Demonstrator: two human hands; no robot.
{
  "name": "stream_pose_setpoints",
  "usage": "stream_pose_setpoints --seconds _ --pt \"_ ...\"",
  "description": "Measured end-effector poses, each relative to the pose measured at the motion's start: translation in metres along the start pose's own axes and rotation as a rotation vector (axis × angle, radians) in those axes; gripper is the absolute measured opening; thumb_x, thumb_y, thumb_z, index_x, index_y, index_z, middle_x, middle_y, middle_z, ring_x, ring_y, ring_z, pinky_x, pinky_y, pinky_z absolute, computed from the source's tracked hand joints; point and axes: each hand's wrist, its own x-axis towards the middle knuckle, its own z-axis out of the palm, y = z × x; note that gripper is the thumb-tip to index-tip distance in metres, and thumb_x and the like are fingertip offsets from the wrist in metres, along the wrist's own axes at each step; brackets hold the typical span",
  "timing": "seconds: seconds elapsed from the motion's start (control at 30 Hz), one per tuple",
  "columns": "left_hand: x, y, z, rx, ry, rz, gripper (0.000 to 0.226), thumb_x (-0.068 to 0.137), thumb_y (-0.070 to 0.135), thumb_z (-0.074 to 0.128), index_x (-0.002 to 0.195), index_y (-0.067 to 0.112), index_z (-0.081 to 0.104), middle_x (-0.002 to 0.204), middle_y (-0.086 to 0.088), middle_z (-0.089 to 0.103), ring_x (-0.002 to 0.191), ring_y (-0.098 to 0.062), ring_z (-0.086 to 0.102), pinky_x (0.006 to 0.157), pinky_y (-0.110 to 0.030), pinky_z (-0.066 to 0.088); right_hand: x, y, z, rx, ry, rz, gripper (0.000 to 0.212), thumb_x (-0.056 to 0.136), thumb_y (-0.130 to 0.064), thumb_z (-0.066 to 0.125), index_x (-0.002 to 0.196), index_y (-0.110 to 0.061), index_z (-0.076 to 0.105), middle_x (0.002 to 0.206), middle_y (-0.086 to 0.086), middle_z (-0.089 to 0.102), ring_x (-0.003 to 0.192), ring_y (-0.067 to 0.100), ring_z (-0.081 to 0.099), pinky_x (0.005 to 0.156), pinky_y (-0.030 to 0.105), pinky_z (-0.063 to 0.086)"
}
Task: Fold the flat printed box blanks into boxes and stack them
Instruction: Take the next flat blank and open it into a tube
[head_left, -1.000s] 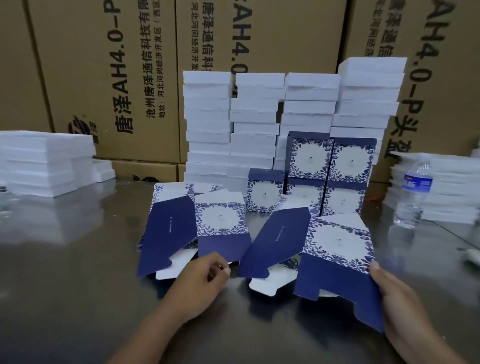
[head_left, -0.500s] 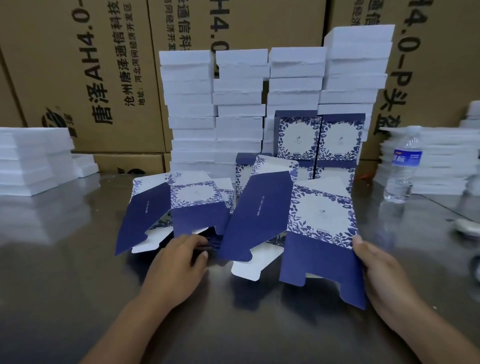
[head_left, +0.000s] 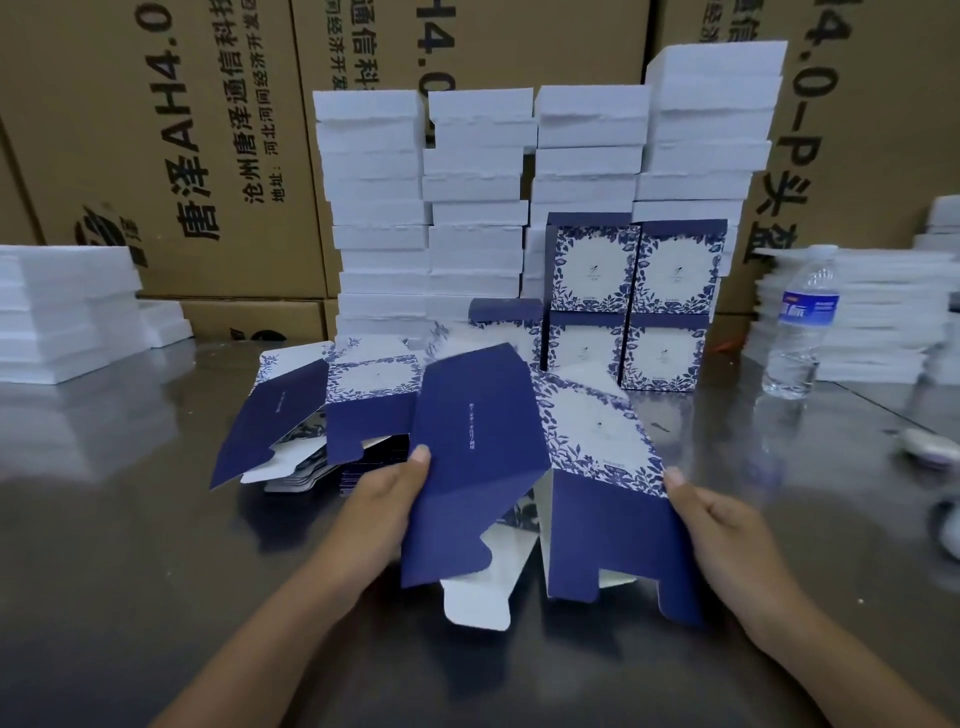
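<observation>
At a steel table (head_left: 130, 545), the left hand (head_left: 389, 499) and right hand (head_left: 727, 525) pinch a half-opened box blank (head_left: 483, 467) by its side edges, thumbs in front. Squeezed unevenly, it may crease off its folds or slip free.

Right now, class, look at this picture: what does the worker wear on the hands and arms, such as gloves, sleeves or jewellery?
Nothing shows. The left hand and right hand are gloveless, with no rings visible. The left forearm and right forearm are bare down to the frame's edge: no sleeve, watch or bracelet in view.
</observation>
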Motion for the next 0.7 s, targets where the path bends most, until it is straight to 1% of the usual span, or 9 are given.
stream_pose_setpoints --seconds 0.13,0.2,0.23,0.3,0.37,0.43,0.53,0.57,0.7 --pt "-0.003 -0.001 -0.003 0.062 0.018 0.029 0.042 0.099 0.039 0.042 0.085 0.014 0.072 0.082 0.002 0.075 0.072 -0.012 0.072 0.062 -0.022 0.051 0.002 0.001 -0.002 -0.042 -0.022 -0.005 0.059 0.091 -0.037 0.050 0.078 0.021 0.049 0.067 0.014 0.051 0.066 0.018 0.043 0.063 0.029 0.029" --pt "-0.002 0.000 -0.005 0.006 0.006 0.022 0.039 0.099 0.036 0.043 0.088 0.013 0.072 0.085 0.000 0.076 0.075 -0.015 0.072 0.066 -0.027 0.053 0.003 0.003 -0.002 -0.011 -0.007 0.013 0.054 0.093 -0.034 0.051 0.080 0.018 0.054 0.069 0.017 0.058 0.066 0.017 0.048 0.060 0.027 0.034" --pt "-0.002 0.001 -0.005 -0.017 -0.009 0.015 0.039 0.099 0.036 0.043 0.088 0.013 0.072 0.087 -0.002 0.076 0.076 -0.017 0.072 0.069 -0.031 0.054 0.004 0.004 -0.003 0.008 0.008 0.026 0.051 0.093 -0.034 0.051 0.080 0.014 0.058 0.071 0.018 0.065 0.066 0.017 0.052 0.059 0.024 0.037" --pt "-0.003 -0.001 -0.003 -0.015 -0.073 0.004 0.039 0.098 0.036 0.044 0.087 0.012 0.073 0.089 -0.005 0.075 0.077 -0.019 0.072 0.071 -0.033 0.054 0.005 0.004 -0.004 0.050 0.032 0.064 0.043 0.093 -0.035 0.052 0.083 0.003 0.068 0.085 0.019 0.071 0.072 0.019 0.061 0.066 0.025 0.047" --pt "-0.005 -0.002 -0.001 0.027 -0.147 0.003 0.039 0.097 0.036 0.046 0.083 0.012 0.073 0.090 -0.007 0.075 0.079 -0.019 0.072 0.069 -0.028 0.053 0.006 0.002 -0.008 0.077 0.019 0.088 0.034 0.092 -0.037 0.051 0.079 -0.017 0.075 0.081 0.001 0.075 0.072 0.012 0.069 0.062 0.022 0.055" --pt "-0.006 -0.002 0.000 0.032 -0.166 0.004 0.039 0.095 0.036 0.048 0.080 0.012 0.075 0.091 -0.007 0.075 0.080 -0.017 0.072 0.067 -0.023 0.053 0.006 0.003 -0.011 0.095 -0.004 0.090 0.034 0.092 -0.037 0.050 0.076 -0.023 0.075 0.076 -0.009 0.074 0.067 0.005 0.070 0.052 0.018 0.053" --pt "-0.006 0.002 0.000 -0.002 -0.095 -0.003 0.041 0.095 0.041 0.047 0.082 0.017 0.077 0.092 -0.001 0.075 0.085 -0.015 0.072 0.077 -0.029 0.052 0.005 0.003 -0.010 0.042 -0.042 0.073 0.035 0.092 -0.038 0.049 0.086 -0.016 0.075 0.087 -0.001 0.075 0.082 0.016 0.071 0.074 0.034 0.056" --pt "-0.005 0.003 0.000 -0.011 -0.044 -0.009 0.042 0.095 0.044 0.046 0.080 0.020 0.077 0.091 0.002 0.075 0.084 -0.013 0.072 0.078 -0.030 0.052 0.005 0.003 -0.009 0.024 -0.053 0.068 0.035 0.092 -0.038 0.049 0.085 -0.015 0.075 0.088 0.002 0.075 0.083 0.019 0.071 0.077 0.036 0.055" --pt "-0.003 0.001 -0.002 0.060 0.096 0.010 0.046 0.098 0.044 0.041 0.079 0.019 0.075 0.085 0.004 0.076 0.080 -0.013 0.072 0.079 -0.033 0.053 0.001 0.001 -0.004 -0.002 -0.106 0.041 0.032 0.090 -0.038 0.052 0.079 -0.021 0.076 0.079 0.004 0.075 0.069 0.015 0.071 0.053 0.020 0.053"
